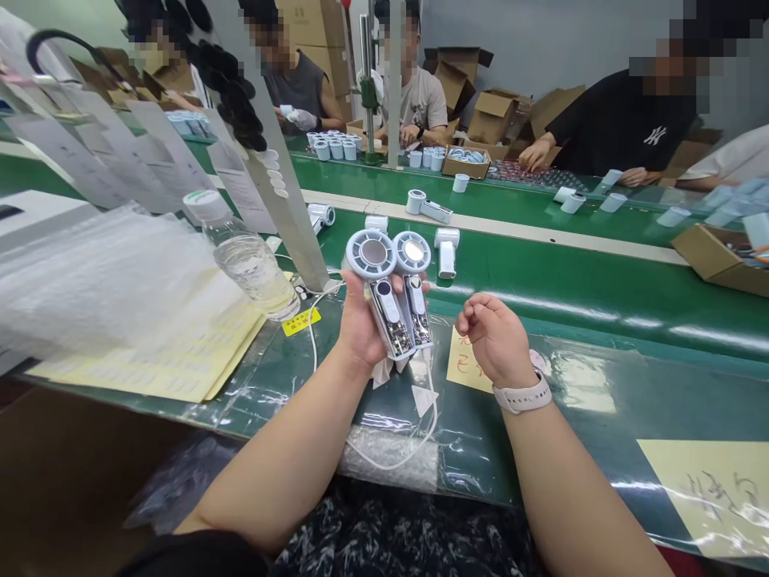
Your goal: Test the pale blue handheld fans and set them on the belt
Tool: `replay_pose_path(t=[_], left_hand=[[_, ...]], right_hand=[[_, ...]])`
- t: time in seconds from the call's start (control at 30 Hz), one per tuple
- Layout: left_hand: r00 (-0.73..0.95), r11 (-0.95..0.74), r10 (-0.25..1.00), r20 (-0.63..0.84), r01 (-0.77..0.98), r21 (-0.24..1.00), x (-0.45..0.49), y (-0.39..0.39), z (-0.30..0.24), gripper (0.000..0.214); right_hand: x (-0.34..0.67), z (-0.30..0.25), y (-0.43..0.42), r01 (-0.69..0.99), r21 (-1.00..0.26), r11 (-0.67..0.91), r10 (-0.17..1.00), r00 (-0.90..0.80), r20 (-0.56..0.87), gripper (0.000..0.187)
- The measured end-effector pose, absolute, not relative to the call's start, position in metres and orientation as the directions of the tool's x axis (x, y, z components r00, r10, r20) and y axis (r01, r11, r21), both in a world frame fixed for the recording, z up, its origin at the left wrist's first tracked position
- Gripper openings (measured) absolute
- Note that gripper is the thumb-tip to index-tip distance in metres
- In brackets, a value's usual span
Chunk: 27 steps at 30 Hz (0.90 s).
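Only clear read: white "NY" logo (pixel 655 135) on blk tee (pixel 628 112), far R of & well beyond btl (pixel 249 268). Yellow label (pixel 301 321) just R of btl's base: dark chars, too sm. to read. Yellow note (pixel 469 375) further R of btl, partly hidden by R hand (pixel 496 340): red handwriting, unclear. Lg. yellow sheet (pixel 714 493), far R of btl & nearer cam: handwritten chars, illegible. White sheets (pixel 168 152) behind btl: print too sm.
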<state>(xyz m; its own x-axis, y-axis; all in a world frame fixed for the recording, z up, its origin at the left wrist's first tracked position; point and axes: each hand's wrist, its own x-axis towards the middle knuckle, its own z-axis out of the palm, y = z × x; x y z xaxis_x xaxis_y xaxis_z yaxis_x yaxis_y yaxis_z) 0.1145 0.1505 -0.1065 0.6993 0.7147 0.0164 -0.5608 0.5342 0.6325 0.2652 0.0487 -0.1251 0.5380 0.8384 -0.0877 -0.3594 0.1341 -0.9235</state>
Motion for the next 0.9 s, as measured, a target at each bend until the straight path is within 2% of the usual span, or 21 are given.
replay_pose_path(t=[0.3, 0.43, 0.53, 0.6, 0.73, 0.9], left_hand=[[0.700, 0.557, 0.715, -0.007, -0.563, 0.611, 0.115, 0.150, -0.104, 0.065], [0.696, 0.574, 0.718, -0.017, -0.578, 0.581, 0.115, 0.152, -0.106, 0.064], [0.686, 0.579, 0.727, -0.032, -0.588, 0.565, 0.115, 0.153, -0.108, 0.065], [0.681, 0.580, 0.731, -0.042, -0.587, 0.565, 0.115, 0.153, -0.109, 0.066], [0.674, 0.569, 0.737, -0.045, -0.583, 0.580, 0.116, 0.153, -0.111, 0.065], [0.669, 0.567, 0.741, -0.047, -0.588, 0.576, 0.116, 0.154, -0.115, 0.065]], right_hand=[[0.264, -0.128, 0.052, -0.261, -0.961, 0.095, 0.824, 0.561, -0.071, 0.020], [0.269, -0.136, 0.053, -0.105, -0.994, 0.022, 0.818, 0.574, -0.042, 0.029], [0.278, -0.147, 0.054, 0.079, -0.993, -0.088, 0.796, 0.604, -0.022, 0.027], [0.284, -0.155, 0.057, 0.232, -0.953, -0.193, 0.764, 0.645, 0.002, 0.033], [0.287, -0.171, 0.064, 0.483, -0.782, -0.393, 0.740, 0.671, 0.042, 0.049], [0.285, -0.175, 0.063, 0.647, -0.623, -0.441, 0.789, 0.610, 0.076, 0.036]])
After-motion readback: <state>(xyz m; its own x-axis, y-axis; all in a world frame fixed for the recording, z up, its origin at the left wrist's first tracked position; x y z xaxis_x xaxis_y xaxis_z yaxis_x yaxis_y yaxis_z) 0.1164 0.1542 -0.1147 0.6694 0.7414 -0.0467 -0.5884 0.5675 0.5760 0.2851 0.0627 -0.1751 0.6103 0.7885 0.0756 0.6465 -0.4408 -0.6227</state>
